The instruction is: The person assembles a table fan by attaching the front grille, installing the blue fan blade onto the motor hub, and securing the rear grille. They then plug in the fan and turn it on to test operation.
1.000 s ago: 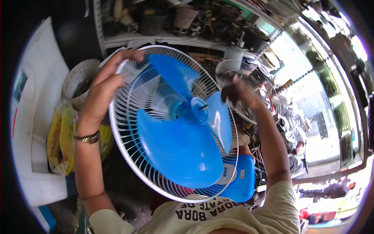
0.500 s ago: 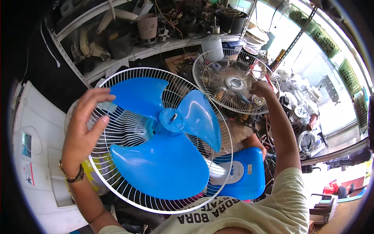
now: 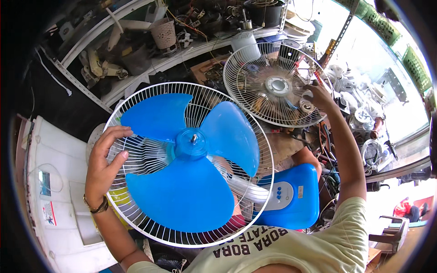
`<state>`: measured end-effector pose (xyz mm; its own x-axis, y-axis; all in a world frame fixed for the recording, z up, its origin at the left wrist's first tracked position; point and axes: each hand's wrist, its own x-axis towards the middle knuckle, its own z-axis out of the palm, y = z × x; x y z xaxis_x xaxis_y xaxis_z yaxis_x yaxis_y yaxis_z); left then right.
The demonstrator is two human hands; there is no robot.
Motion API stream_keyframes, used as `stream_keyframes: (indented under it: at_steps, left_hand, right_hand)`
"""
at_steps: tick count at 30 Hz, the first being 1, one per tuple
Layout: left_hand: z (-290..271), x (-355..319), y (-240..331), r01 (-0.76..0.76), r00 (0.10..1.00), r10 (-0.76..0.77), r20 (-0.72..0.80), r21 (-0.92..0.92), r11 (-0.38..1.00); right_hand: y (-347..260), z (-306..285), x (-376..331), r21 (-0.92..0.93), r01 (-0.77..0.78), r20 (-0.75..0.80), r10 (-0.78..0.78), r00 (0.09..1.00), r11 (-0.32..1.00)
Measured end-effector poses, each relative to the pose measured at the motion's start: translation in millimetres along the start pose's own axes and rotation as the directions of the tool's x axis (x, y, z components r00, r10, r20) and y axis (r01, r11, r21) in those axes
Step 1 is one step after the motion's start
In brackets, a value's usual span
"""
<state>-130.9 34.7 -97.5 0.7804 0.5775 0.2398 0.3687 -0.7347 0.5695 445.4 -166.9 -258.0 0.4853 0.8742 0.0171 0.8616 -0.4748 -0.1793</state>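
Observation:
A blue three-bladed fan (image 3: pixel 182 195) faces up in front of me, its blades seated inside a white wire rear guard (image 3: pixel 272 177). A bare metal shaft stands out of its hub. My left hand (image 3: pixel 105 164) is at the guard's left rim, fingers and thumb spread, fingertips by a blade's tip. At the upper right, a second round wire guard (image 3: pixel 278 86) with a silver-grey centre lies tilted above the bench clutter. My right hand (image 3: pixel 318 96) is curled at its right side, fingers seemingly hooked on the wires. The fan's blue base (image 3: pixel 291 195) lies at lower right.
A rack (image 3: pixel 177 57) with a perforated bin (image 3: pixel 164 32), buckets and parts runs along the back. White fan motors and loose parts (image 3: pixel 362 113) crowd the right, beside a bright window. A white cabinet (image 3: pixel 59 182) stands at the left. A plastic chair (image 3: pixel 393 234) is at lower right.
My right hand has shifted slightly right over the loose guard, with thumb and index finger more visibly separated. My left hand stays at the fan's left rim. The whole view has tilted a little.

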Motion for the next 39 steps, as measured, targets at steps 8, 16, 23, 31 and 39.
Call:
stream_keyframes:
  at_steps: [8, 16, 23, 31, 39]
  left_hand:
    - [-1, 0, -3, -0.031, 0.998, 0.021, 0.066, 0.154, 0.988]
    - [-3, -3, -8, -0.036, 0.994, 0.013, 0.104, 0.221, 0.975]
    - [-2, -1, -8, -0.05, 0.993, 0.019, 0.115, 0.28, 0.959]
    - [-1, -10, -9, -0.02, 0.996, -0.003, 0.09, 0.252, 0.967]
    - [-8, -21, -18, -0.081, 0.995, 0.053, 0.089, 0.347, 0.935]
  right_hand:
    - [21, 26, 26, -0.121, -0.016, -0.069, 0.008, 0.998, 0.993]
    - [-196, 15, 1, 0.894, 0.162, -0.093, -0.18, 0.979, 0.418]
    - [-329, 5, -76, 0.605, 0.639, -0.453, -0.455, 0.767, 0.475]
    - [-327, -16, -84, 0.606, 0.696, -0.45, -0.555, 0.7, 0.386]
    - [-305, 28, -59, 0.955, 0.249, -0.285, -0.266, 0.921, -0.161]
